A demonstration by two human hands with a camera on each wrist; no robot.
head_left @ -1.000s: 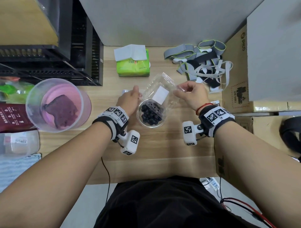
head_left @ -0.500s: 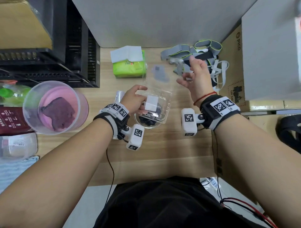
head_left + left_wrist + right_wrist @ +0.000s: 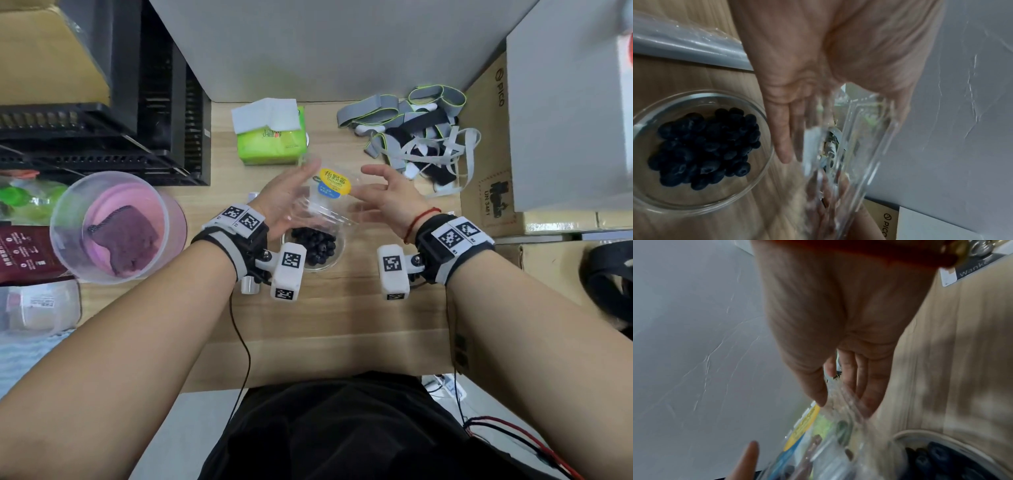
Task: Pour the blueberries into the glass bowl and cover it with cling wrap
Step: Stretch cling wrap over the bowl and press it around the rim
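— Where are the blueberries (image 3: 314,244)?
— Heaped in the glass bowl (image 3: 337,259) on the wooden surface (image 3: 335,318).
— And the hands?
— The left hand (image 3: 286,202) and right hand (image 3: 394,198), fingers straight, press the clear clamshell box (image 3: 322,202) between them above the bowl. It looks empty.
— Anything else?
— A plastic tub (image 3: 68,219) holds purple cloth.

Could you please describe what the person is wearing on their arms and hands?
Both forearms are bare, with no sleeves or gloves. Each wrist carries a black strap with white square-code tags and a white boxy camera unit, also tagged. The left hand has a thin black cable trailing from its strap; the right hand has a red string bracelet.
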